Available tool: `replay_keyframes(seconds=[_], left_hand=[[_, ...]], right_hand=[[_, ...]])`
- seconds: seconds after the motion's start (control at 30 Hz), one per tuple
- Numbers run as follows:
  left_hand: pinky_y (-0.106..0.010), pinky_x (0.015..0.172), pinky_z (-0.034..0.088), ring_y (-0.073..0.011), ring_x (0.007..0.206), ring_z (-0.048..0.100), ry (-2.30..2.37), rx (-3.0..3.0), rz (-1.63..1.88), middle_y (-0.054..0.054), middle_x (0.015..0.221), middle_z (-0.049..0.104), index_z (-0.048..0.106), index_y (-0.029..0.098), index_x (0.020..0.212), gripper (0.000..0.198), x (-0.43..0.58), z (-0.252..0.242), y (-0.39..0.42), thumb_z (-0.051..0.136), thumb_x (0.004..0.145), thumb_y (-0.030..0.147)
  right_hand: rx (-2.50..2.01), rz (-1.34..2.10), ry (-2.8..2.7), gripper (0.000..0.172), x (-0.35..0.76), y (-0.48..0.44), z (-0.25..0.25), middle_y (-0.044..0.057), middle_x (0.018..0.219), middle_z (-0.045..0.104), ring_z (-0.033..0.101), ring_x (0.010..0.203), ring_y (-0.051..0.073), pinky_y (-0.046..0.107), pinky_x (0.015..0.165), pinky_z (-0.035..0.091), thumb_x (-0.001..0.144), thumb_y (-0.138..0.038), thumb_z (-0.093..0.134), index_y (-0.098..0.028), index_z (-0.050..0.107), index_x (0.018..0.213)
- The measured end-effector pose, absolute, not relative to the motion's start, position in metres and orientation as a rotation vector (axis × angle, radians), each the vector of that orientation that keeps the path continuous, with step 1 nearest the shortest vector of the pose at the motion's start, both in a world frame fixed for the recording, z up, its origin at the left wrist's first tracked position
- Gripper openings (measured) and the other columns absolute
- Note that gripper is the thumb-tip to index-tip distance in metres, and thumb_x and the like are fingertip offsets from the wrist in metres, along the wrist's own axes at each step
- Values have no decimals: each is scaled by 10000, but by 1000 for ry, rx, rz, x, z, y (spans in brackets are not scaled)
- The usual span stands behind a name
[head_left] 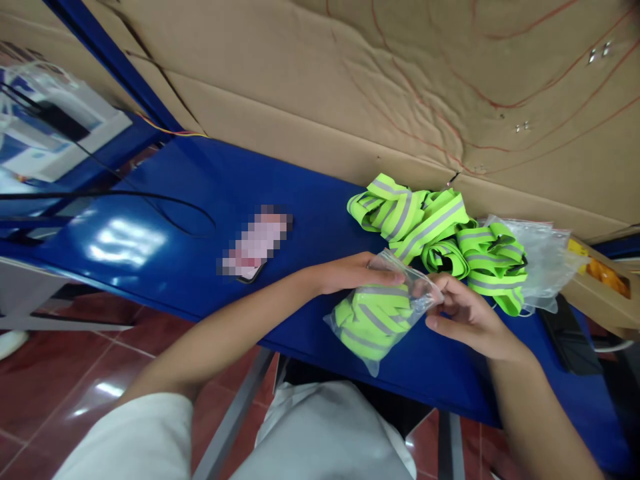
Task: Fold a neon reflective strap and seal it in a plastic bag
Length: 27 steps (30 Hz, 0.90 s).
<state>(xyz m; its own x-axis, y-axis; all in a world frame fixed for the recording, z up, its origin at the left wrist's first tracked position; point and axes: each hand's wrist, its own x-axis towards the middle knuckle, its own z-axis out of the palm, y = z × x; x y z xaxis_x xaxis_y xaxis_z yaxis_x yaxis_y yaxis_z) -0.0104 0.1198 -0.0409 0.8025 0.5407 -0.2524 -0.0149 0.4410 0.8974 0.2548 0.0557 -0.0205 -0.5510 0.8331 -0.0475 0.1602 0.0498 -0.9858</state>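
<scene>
A clear plastic bag [373, 363] with a folded neon-green reflective strap [373, 320] inside is held up at its mouth, near the front edge of the blue table. My left hand [357, 272] grips the bag's upper left side, its thumb over the plastic. At the right corner of the mouth, my right hand [463, 313] pinches the bag's edge with curled fingers. Just behind the hands lies a heap of neon-green straps with grey reflective stripes [425, 217]. Flat clear bags [545, 260] are stacked to the right of that heap.
A phone with a blurred-out screen [255, 243] lies on the blue table [190, 173]. A black device [570, 333] and a cardboard box with orange contents [607, 283] are at the right. Black cable [100, 195] and white equipment [65, 127] occupy the left. Cardboard [300, 87] walls the back.
</scene>
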Motion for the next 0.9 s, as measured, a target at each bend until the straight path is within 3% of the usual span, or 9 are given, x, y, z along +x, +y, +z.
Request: replay_keyframes(seconds=[0.07, 0.17, 0.33, 0.53, 0.7, 0.9], left_hand=[[-307, 938, 561, -233, 1042, 733, 503, 1082, 247, -95, 1151, 782, 778, 165, 1166, 560, -14, -41, 120, 842, 776, 562], [-279, 911, 572, -235, 1064, 727, 440, 1170, 118, -91, 1178, 774, 779, 176, 1173, 595, -14, -44, 118, 835, 762, 602], [-261, 838, 576, -214, 952, 743, 503, 1172, 140, -82, 1096, 789, 779, 173, 1146, 614, -8, -53, 114, 762, 798, 678], [-256, 906, 553, -213, 1020, 728, 546, 1215, 133, -68, 1124, 782, 777, 183, 1162, 606, -4, -57, 114, 746, 815, 678], [-257, 857, 557, -218, 996, 726, 509, 1254, 85, -58, 1086, 788, 786, 181, 1129, 618, -6, -54, 115, 706, 826, 713], [-239, 877, 539, -208, 1030, 715, 474, 1335, 206, -44, 1114, 781, 788, 196, 1137, 568, -8, -49, 123, 786, 791, 647]], right_hand=[[-926, 1736, -1703, 275, 260, 59, -18, 20, 1003, 656, 609, 792, 130, 213, 646, 477, 904, -266, 777, -268, 550, 1059], [-926, 1810, -1778, 186, 270, 61, -17, 7, 878, 643, 587, 736, 116, 203, 631, 454, 914, -266, 769, -256, 628, 1035], [-936, 1716, -1896, 356, 269, 51, -32, 61, 1123, 661, 591, 835, 135, 239, 720, 490, 918, -335, 770, -284, 682, 1260], [-747, 2180, -1720, 300, 262, 40, -32, 57, 1109, 712, 591, 711, 93, 231, 672, 489, 965, -349, 718, -252, 582, 1214], [-963, 1861, -1931, 187, 264, 42, -33, 27, 908, 656, 580, 771, 127, 237, 674, 466, 924, -331, 762, -198, 656, 1002], [-1055, 1308, -2077, 148, 255, 42, -33, -7, 845, 578, 502, 744, 120, 245, 674, 421, 925, -225, 739, -213, 592, 908]])
